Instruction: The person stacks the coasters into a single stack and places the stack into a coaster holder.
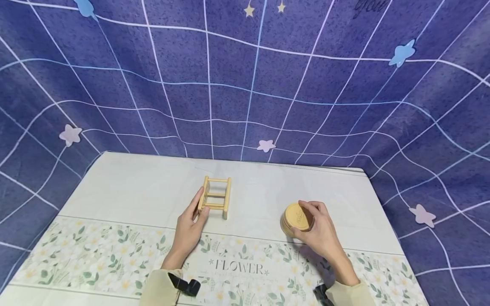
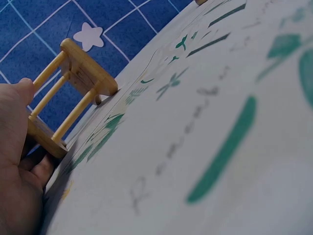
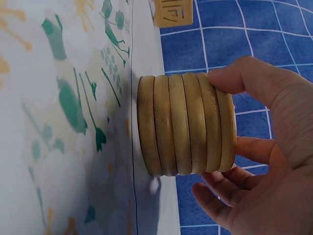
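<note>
My left hand [image 1: 190,227] grips a small wooden coaster rack [image 1: 227,197] by its left side, with the thumb near its lower rung. In the left wrist view the rack [image 2: 88,68] shows two solid end panels joined by round rungs. It stands on the tabletop, and nothing sits between its panels. To the right, my right hand [image 1: 323,231] holds a stack of round wooden coasters [image 1: 295,216] near its top, thumb on one side and fingers on the other. Several coasters [image 3: 181,125] lie flush on each other in the right wrist view, the lowest on the cloth.
A white tablecloth [image 1: 145,182] with a printed floral band [image 1: 115,255] covers the table. Blue curtain fabric [image 1: 229,106] with a line grid and stars encloses the back and both sides. The carved panel of the rack [image 3: 173,12] appears behind the coasters in the right wrist view.
</note>
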`<state>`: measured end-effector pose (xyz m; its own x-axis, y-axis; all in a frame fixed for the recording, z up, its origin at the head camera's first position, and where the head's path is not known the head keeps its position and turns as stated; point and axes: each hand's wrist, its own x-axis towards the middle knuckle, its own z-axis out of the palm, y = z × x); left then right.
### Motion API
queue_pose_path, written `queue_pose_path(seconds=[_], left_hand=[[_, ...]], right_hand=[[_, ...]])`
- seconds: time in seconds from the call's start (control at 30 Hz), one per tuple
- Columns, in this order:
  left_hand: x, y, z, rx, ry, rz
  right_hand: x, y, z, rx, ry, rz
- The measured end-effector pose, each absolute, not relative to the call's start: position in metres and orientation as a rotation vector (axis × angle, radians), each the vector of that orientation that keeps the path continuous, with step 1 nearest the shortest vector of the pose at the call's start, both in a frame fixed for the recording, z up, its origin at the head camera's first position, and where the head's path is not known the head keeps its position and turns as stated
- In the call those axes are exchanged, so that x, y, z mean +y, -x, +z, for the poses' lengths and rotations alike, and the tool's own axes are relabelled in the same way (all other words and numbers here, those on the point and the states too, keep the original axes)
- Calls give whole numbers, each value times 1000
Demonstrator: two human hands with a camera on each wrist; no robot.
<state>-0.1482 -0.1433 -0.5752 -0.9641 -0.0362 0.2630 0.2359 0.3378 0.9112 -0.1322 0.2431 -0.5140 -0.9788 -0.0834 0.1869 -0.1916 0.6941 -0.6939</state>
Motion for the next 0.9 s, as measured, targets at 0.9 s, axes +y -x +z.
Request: queue_pose_path(seconds=[0.9], left_hand=[[-143, 149, -573, -2374, 153, -1691]], right_hand=[[269, 133, -522, -2694, -509, 1288]])
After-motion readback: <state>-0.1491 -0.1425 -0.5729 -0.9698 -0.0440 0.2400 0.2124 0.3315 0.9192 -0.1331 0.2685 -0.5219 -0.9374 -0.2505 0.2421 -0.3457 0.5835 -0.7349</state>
